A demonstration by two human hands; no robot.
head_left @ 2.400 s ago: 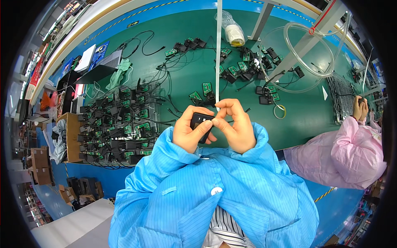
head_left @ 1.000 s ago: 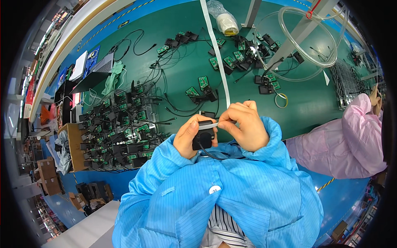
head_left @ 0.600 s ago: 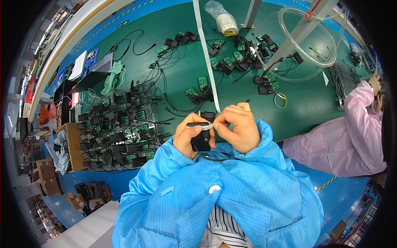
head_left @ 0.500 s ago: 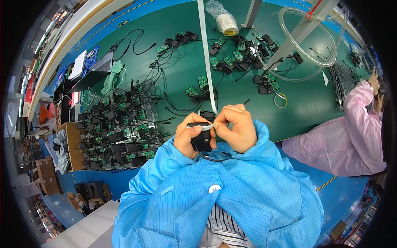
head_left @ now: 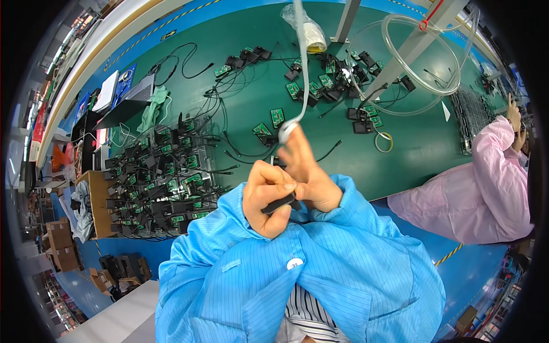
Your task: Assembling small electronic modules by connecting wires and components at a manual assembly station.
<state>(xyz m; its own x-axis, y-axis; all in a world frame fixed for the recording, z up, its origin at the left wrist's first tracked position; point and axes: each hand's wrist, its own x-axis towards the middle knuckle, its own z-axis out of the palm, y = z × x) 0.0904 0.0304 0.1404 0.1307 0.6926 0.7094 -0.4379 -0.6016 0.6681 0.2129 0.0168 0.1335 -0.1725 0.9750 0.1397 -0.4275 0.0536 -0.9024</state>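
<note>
In front of my chest, my left hand (head_left: 264, 195) is closed on a small black plastic piece (head_left: 279, 203), its thumb below and curled fingers above. Close beside it, my right hand (head_left: 307, 174) reaches forward with fingers stretched and smeared by motion; its thumb side is near the left fingertips. A narrow white strip (head_left: 303, 74) hangs from the top of the picture and curves down to the right fingertips, where its end looks looped. Whether those fingers grip it or only touch it, I cannot make out. Green circuit boards (head_left: 262, 130) with black housings lie just beyond.
Many cabled black units with green boards stand in a clear rack (head_left: 166, 177) at left. More units (head_left: 329, 80) lie across the green table (head_left: 240, 108). A coiled clear tube (head_left: 423, 91) hangs by a metal post. A person in a pink coat (head_left: 469, 188) works at right.
My right hand has moved forward and opened out, bending the white strip along. My left hand has drawn closer to me and turned the black piece.
</note>
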